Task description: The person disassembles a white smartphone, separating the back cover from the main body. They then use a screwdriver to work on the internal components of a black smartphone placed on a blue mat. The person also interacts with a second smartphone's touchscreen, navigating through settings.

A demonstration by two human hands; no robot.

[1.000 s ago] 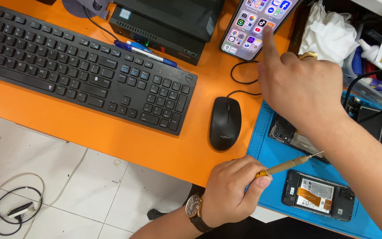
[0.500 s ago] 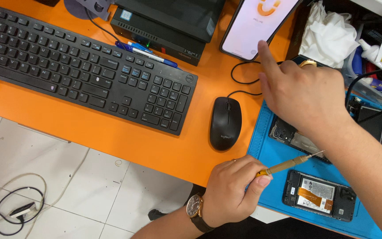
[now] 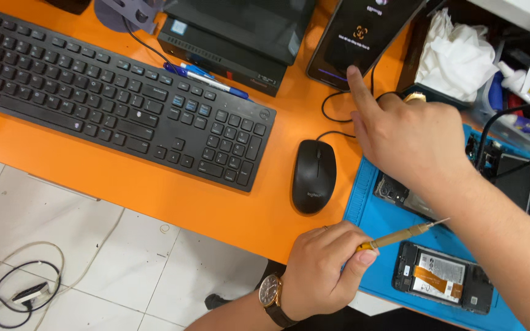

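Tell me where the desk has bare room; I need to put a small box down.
The orange desk is bare along its front edge, below the keyboard and left of the mouse. A smaller patch lies between keyboard and mouse. The blue mat and right side are crowded with phones, cables and both hands.

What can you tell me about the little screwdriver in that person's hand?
The screwdriver is thin, with a yellowish, brass-coloured handle that narrows to a fine metal tip. The left hand pinches its handle end between thumb and fingers. It lies nearly level, tilted slightly up, its tip pointing right toward the right forearm. It hangs over the blue mat, just above an opened phone whose insides show.
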